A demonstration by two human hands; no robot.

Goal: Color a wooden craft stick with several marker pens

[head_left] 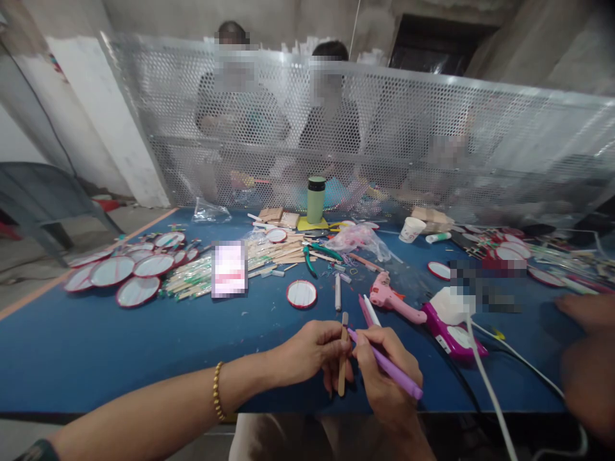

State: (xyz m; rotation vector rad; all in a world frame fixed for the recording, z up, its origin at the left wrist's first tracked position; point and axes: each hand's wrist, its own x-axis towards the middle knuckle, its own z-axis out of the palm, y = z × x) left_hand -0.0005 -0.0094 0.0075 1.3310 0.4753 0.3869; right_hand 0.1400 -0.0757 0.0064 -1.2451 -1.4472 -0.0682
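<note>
In the head view, the left hand (314,346) is pinching a flat, light-brown wooden stick (342,371) with a greyish upper end, over the near part of a blue tabletop (192,339). The right hand's fingers are gripping a slim purple pen (403,380), its tip pointing at the stick; I cannot tell whether they are touching. A pink plastic glue gun (385,293) is lying beyond the right hand (390,368).

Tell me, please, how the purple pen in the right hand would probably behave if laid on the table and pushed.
The purple pen would probably roll, since its barrel looks round and slim. It seems stiff, showing no bend in the right hand. It is probably light, as it looks like thin plastic.
</note>
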